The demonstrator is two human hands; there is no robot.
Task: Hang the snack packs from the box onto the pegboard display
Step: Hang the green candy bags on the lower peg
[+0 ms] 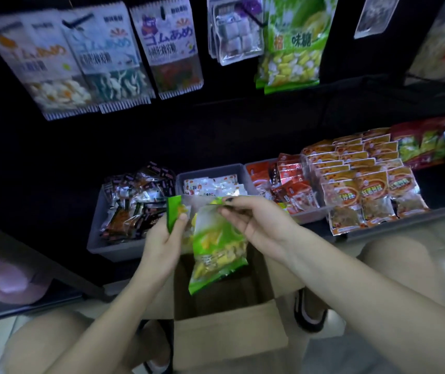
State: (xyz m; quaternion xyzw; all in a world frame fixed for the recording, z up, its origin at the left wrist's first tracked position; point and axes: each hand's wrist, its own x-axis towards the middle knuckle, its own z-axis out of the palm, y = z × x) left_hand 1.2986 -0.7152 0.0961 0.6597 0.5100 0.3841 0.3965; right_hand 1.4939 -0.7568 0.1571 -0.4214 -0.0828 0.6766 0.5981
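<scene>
Above the open cardboard box I hold green snack packs. My right hand pinches the top edge of one green-and-yellow pack, which hangs down over the box. My left hand grips a second green pack by its side, just left of the first. On the black pegboard above, matching green packs hang from a hook at upper centre-right.
White gummy packs and a clear pack hang on the pegboard's left and middle. Grey bins of small snacks and rows of orange packs fill the shelf below. My knees and black shoes flank the box on the tiled floor.
</scene>
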